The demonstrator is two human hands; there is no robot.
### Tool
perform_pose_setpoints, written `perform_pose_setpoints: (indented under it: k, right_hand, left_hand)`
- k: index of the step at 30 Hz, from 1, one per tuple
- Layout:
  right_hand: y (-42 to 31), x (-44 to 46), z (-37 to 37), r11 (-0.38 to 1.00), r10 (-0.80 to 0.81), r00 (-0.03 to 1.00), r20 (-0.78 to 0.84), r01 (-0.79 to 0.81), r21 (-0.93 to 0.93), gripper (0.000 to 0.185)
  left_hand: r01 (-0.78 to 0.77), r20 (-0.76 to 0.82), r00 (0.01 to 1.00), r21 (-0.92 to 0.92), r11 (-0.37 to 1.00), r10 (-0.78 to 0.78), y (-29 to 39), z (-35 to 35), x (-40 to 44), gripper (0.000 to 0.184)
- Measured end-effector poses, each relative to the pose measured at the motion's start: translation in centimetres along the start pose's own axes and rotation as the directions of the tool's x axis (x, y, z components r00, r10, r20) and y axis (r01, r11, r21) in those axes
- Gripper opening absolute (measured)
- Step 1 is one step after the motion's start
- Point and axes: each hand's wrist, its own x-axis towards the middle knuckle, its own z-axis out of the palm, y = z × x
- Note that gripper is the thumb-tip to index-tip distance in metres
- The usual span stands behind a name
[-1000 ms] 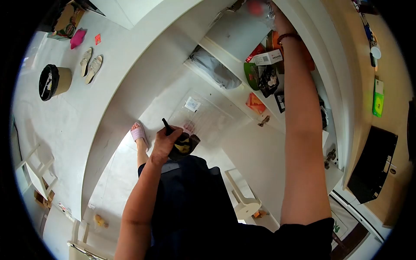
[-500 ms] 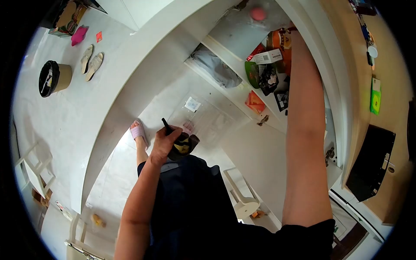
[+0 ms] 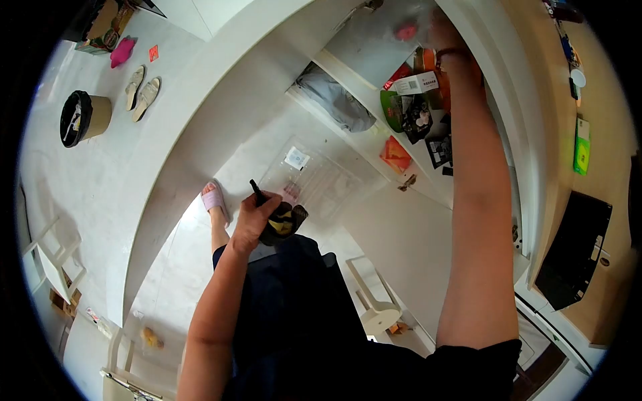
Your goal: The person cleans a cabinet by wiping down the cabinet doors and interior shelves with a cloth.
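Observation:
My left hand (image 3: pixel 255 215) is closed around a dark, open-topped pouch (image 3: pixel 273 235) with something yellow in it. A thin black stick (image 3: pixel 255 190) pokes out above that hand's fingers. My right hand (image 3: pixel 443 33) reaches deep into an open white cabinet, beside clear crinkled plastic with a pink round thing (image 3: pixel 405 31) in it; blur hides its fingers. Just below on the shelf lie an orange package (image 3: pixel 426 60), a white labelled box (image 3: pixel 416 84), a green package (image 3: pixel 391 110) and black packets (image 3: pixel 417 120).
A clear plastic lid or box (image 3: pixel 328 175) lies on the floor ahead of my left hand. A grey bag (image 3: pixel 334 100) fills a cabinet compartment, and a red-orange packet (image 3: pixel 395 155) lies nearby. The wooden desktop (image 3: pixel 602 80) is at right; a bin (image 3: pixel 97 120) and sandals (image 3: pixel 145 99) stand at left.
My right hand has shifted a little and shows more plainly beside the clear plastic. The pink thing has moved slightly right and down. My left hand keeps hold of the dark pouch.

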Motion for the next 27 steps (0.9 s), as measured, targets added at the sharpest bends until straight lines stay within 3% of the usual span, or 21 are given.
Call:
perform_pose_setpoints:
  k: [5, 10, 15, 17, 20, 21, 22, 23, 25, 27]
  right_hand:
    - [1.2, 1.7, -2.7, 0.966, 0.128, 0.968, -0.217, -0.072, 0.248, 0.032]
    - [0.9, 1.1, -3.7, 0.942, 0.145, 0.953, -0.266, -0.050, 0.332, 0.029]
    - [-0.4, -3.1, -5.3, 0.900, 0.096, 0.959, -0.268, 0.031, 0.434, 0.026]
    - [-2.5, -7.6, -5.9, 0.837, 0.025, 0.977, -0.211, 0.095, 0.539, 0.024]
    - [-8.2, -17.6, -5.4, 0.618, -0.195, 0.979, -0.060, 0.170, 0.767, 0.023]
    - [-10.4, -21.1, -4.9, 0.548, -0.276, 0.958, -0.078, 0.223, 0.806, 0.022]
    - [-12.6, -24.2, -5.3, 0.512, -0.284, 0.955, 0.091, 0.071, 0.856, 0.019]
    - [-13.9, -26.1, -5.8, 0.388, -0.341, 0.901, 0.267, -0.125, 0.913, 0.019]
    - [-15.7, -28.6, -6.4, 0.383, -0.306, 0.870, 0.386, -0.259, 0.887, 0.035]
    - [-17.0, -29.6, -7.0, 0.354, -0.236, 0.884, 0.403, -0.308, 0.883, 0.048]
  left_hand:
    - [0.002, 0.018, 1.000, -0.032, 0.999, -0.001, -0.4, 0.1, 0.1, 0.018]
    - [-0.004, 0.031, 1.000, 0.001, 1.000, 0.004, 0.1, 0.3, -0.1, 0.020]
    - [-0.034, -0.071, 0.997, -0.007, 0.999, 0.034, 1.1, 1.0, -0.6, 0.018]
    - [-0.066, -0.095, 0.993, -0.007, 0.998, 0.065, 1.1, 1.3, -0.3, 0.017]
    - [-0.104, -0.129, 0.987, -0.035, 0.994, 0.099, 1.6, 2.3, 0.3, 0.014]
    - [-0.125, -0.096, 0.988, -0.035, 0.991, 0.122, 2.0, 2.7, 0.2, 0.014]
    - [-0.147, -0.066, 0.987, -0.038, 0.988, 0.144, 2.5, 3.1, 0.0, 0.013]
    - [-0.170, -0.037, 0.985, -0.043, 0.984, 0.169, 2.8, 3.3, 0.0, 0.012]
    - [-0.174, 0.020, 0.984, -0.102, 0.979, 0.177, 2.6, 3.5, 0.4, 0.011]
    - [-0.173, 0.054, 0.982, -0.136, 0.976, 0.181, 2.4, 3.7, 0.6, 0.011]
